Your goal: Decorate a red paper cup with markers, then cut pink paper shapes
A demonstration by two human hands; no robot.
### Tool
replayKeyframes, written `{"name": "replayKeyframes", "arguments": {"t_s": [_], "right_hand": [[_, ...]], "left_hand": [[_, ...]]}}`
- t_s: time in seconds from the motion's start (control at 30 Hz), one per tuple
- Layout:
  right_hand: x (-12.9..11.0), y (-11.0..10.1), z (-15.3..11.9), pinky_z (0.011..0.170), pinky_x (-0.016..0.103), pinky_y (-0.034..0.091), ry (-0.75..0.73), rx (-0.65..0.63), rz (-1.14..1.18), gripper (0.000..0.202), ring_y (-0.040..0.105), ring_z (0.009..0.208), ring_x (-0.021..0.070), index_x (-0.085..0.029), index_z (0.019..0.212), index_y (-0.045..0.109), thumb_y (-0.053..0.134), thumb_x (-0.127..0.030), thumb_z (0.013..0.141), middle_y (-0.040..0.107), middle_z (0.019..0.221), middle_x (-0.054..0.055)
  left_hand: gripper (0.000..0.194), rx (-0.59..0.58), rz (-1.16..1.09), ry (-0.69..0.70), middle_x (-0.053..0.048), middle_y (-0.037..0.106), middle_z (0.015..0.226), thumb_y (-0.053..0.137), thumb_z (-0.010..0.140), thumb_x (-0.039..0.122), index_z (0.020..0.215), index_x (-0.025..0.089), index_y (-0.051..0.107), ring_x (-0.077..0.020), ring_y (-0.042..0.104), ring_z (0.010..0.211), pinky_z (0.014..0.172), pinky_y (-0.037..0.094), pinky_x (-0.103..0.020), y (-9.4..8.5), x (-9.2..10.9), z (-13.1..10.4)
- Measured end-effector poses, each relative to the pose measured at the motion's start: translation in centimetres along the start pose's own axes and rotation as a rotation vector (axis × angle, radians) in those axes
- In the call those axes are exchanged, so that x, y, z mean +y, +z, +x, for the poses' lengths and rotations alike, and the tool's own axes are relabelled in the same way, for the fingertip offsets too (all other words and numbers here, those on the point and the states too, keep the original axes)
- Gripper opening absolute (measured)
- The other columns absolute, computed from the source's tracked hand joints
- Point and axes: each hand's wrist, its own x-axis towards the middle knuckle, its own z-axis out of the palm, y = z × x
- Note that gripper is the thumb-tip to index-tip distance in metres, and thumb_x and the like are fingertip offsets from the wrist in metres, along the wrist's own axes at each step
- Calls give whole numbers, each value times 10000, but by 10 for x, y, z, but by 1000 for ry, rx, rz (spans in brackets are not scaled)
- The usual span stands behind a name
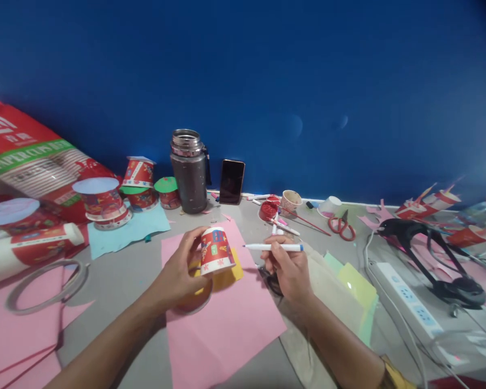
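My left hand (184, 267) is closed around a red and white printed paper cup (217, 253), held upside down above the pink paper sheet (222, 329). In my right hand (289, 267) a white marker pen (275, 247) with a blue end lies between thumb and fingers. Its dark blue tip points left at the cup, a short gap away. Under the cup, a piece of yellow paper (235, 270) and a roll of tape (192, 303) rest on the pink sheet, partly hidden by my left hand.
A dark steel flask (189, 181) and a phone (231, 182) stand by the blue wall. Several decorated cups (101, 200) are at left beside a tape roll (76, 282). Red scissors (342, 227), a power strip (409, 302) and a black head strap (441, 270) lie at right.
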Motion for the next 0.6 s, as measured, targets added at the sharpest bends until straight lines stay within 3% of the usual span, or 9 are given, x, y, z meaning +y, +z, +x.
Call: {"name": "replayKeyframes", "arguments": {"t_s": [0.2, 0.37, 0.5, 0.6], "right_hand": [[-30, 35, 33, 406, 154, 355, -59, 34, 157, 501, 481, 414, 50, -186, 764, 681, 935, -617, 732, 611, 515, -57], [-65, 66, 61, 413, 167, 384, -242, -117, 116, 445, 483, 428, 53, -189, 821, 705, 865, -604, 845, 618, 539, -59], [-98, 72, 81, 412, 188, 396, -355, -289, -43, 428, 511, 472, 69, -207, 883, 700, 812, -620, 904, 615, 601, -60], [-107, 57, 88, 422, 186, 396, -430, -223, -97, 444, 516, 480, 68, -219, 925, 680, 748, -657, 950, 595, 614, -67]], "left_hand": [[925, -94, -283, -74, -166, 659, 1452, 944, 627, 432, 1425, 240, 518, -427, 672, 1352, 1080, 609, -514, -6, 15, 0], [1019, -56, -392, -166, -192, 693, 1460, 1007, 531, 484, 1404, 220, 553, -454, 672, 1356, 1075, 613, -503, -11, 11, 1], [1029, 40, -366, -226, -187, 688, 1487, 1011, 498, 536, 1376, 217, 581, -451, 656, 1381, 1081, 619, -462, -11, 1, 4], [983, -33, -278, -249, -157, 671, 1525, 996, 568, 533, 1414, 243, 589, -435, 654, 1386, 1107, 606, -464, -15, -10, 6]]}}
